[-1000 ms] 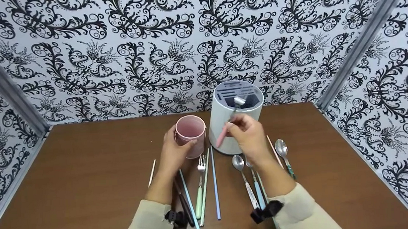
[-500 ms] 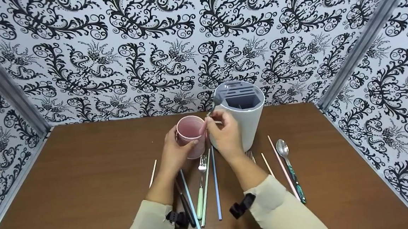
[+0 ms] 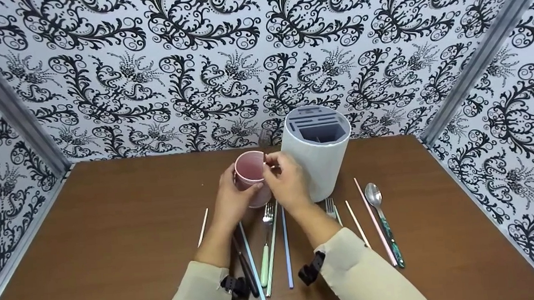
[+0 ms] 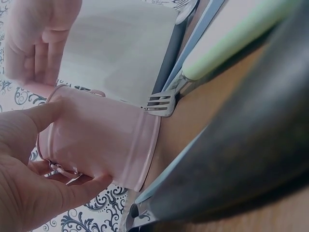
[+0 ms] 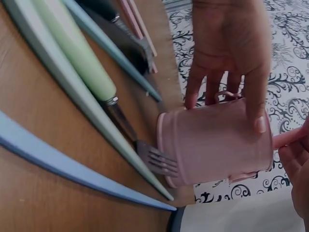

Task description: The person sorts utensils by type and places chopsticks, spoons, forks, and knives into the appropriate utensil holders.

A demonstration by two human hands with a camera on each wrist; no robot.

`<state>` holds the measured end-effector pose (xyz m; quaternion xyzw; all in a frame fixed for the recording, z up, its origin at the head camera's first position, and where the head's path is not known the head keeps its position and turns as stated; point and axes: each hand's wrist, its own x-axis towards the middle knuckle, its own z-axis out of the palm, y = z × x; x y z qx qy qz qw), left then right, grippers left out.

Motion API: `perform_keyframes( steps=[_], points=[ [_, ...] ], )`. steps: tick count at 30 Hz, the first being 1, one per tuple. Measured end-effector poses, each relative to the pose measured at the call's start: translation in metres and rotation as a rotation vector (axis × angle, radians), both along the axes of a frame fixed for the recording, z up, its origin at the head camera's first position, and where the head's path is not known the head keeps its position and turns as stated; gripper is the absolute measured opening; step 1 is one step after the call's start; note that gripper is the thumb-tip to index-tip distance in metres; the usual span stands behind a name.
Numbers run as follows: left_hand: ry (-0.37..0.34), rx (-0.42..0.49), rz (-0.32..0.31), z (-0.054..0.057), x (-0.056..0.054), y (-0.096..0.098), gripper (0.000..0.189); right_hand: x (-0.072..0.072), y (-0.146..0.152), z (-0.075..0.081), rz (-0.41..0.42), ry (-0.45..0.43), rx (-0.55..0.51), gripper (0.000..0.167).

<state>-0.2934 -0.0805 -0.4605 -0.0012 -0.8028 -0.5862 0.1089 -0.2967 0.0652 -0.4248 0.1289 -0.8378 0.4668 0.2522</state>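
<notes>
A pink cup with small side handles stands upright on the table, left of the white cutlery holder. My left hand grips the cup round its side, thumb in front. At the cup's right rim, my right hand pinches a pink-handled fork. Its metal head points up and back, blurred against the wallpaper; its handle reaches the cup's mouth in the right wrist view. Just in front of the cup lies a green-handled fork, its tines close to the cup's base.
Several chopsticks, among them a blue one, lie on the brown table. Farther right are a pink chopstick, a spoon with a dark green handle and another fork. Patterned walls enclose the back and sides.
My right hand has moved left from in front of the cutlery holder to the cup's rim, carrying the pink-handled fork. My left hand keeps its grip on the cup.
</notes>
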Motion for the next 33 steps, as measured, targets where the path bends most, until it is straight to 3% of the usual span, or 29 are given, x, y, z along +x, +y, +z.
perform_keyframes(
  steps=[6, 12, 17, 33],
  points=[
    [0.028, -0.031, 0.005, -0.0006, -0.0008, -0.0003, 0.084, -0.0002, -0.0012, -0.0072, 0.087, 0.093, 0.208, 0.011],
    [0.042, -0.028, 0.015, -0.0022, -0.0015, 0.0001, 0.079, 0.0020, -0.0054, -0.0083, 0.104, 0.041, 0.319, 0.012],
    [0.018, -0.018, 0.013, -0.0020, -0.0021, 0.0013, 0.078, 0.0012, -0.0084, -0.0091, 0.081, 0.009, 0.366, 0.012],
    [0.027, -0.005, 0.007, -0.0020, -0.0019, 0.0020, 0.077, -0.0005, -0.0097, -0.0115, 0.087, 0.084, 0.385, 0.007]
  ],
)
